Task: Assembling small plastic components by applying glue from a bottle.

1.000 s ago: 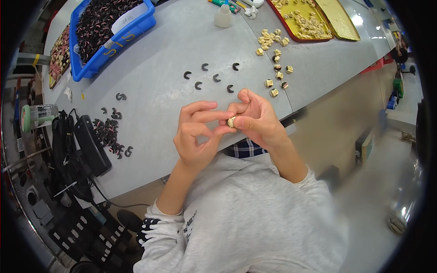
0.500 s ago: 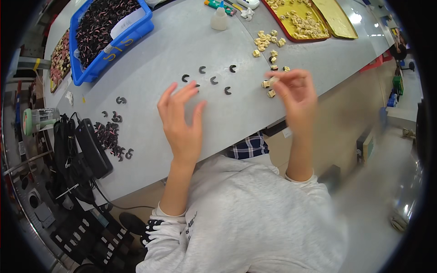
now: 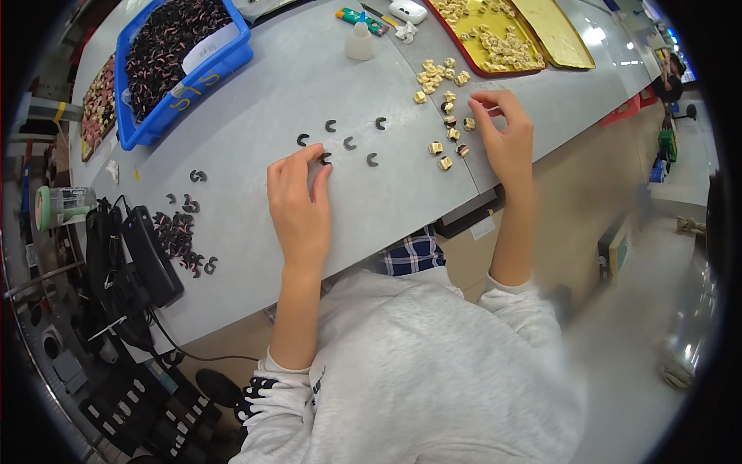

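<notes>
My left hand point(image 3: 297, 209) is on the grey table, thumb and forefinger closed round a small black C-shaped piece point(image 3: 326, 159). Around its fingertips lie several more C-shaped pieces, among them one in the middle point(image 3: 350, 143) and one farther right point(image 3: 380, 123). My right hand point(image 3: 506, 139) hovers at the right table edge, thumb and forefinger slightly apart, with nothing visible between them. Just left of it sits a cream block-like piece point(image 3: 469, 124). Other cream pieces stand nearby, some with a black part on them, such as the one nearest me point(image 3: 445, 163).
A blue bin point(image 3: 185, 97) full of black and pink pieces stands far left. A loose pile of dark pieces point(image 3: 176, 236) lies beside a black device point(image 3: 152, 255). At the back are a squeeze bottle point(image 3: 359, 45) and a yellow tray with red rim point(image 3: 506, 73) of cream pieces.
My left fingers have come down and closed on a C-shaped piece. My right hand has let go of a cream piece and shifted away from the cluster. The whole view has shifted slightly.
</notes>
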The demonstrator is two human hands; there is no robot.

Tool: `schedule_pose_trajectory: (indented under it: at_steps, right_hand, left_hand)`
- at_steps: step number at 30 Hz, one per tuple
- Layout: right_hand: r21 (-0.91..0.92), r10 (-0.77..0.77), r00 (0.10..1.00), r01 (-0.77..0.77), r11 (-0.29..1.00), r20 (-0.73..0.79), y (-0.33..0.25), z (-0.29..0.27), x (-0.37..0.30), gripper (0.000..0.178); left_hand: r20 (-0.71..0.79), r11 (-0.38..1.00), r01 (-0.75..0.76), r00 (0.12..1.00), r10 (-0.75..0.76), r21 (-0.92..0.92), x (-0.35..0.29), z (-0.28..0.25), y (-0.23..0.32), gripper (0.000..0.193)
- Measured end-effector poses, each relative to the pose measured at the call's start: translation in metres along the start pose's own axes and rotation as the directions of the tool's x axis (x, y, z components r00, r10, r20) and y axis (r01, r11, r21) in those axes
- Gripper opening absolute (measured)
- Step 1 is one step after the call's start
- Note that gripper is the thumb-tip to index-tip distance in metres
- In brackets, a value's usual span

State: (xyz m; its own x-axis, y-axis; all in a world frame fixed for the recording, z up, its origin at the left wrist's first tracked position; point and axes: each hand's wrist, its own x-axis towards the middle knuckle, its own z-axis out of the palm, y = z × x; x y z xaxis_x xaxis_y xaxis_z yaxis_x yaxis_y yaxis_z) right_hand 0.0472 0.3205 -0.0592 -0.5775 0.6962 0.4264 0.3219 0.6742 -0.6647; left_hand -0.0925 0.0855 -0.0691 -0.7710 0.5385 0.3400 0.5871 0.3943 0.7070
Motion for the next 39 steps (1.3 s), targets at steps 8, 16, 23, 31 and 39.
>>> schedule_pose_trajectory:
  at_steps: [8,16,23,31,39]
  right_hand:
    - [-0.206,0.072,0.963,-0.017,0.978,0.261,-0.007,0.013,0.026,0.018]
    - [-0.101,0.035,0.968,-0.010,0.995,0.249,-0.015,0.017,0.026,0.015]
    - [0.658,0.078,0.941,-0.288,0.696,0.329,-0.056,0.009,-0.020,0.014]
    - [0.749,0.044,0.792,-0.593,0.296,0.609,-0.079,0.027,-0.063,0.017]
    - [0.619,0.042,0.640,-0.756,0.211,0.767,-0.080,0.026,-0.061,0.016]
  left_hand:
    - [0.025,0.999,-0.047,0.999,0.047,0.012,0.001,0.003,-0.001,0.025]
    - [0.044,0.999,-0.043,0.998,0.042,0.030,-0.002,0.001,0.000,0.033]
    - [-0.040,0.960,-0.155,0.988,0.150,-0.234,-0.013,-0.005,-0.002,0.046]
    - [-0.148,0.780,-0.453,0.889,0.434,-0.433,-0.017,0.002,-0.002,0.058]
    - [-0.129,0.776,-0.458,0.884,0.449,-0.433,-0.019,0.000,-0.001,0.060]
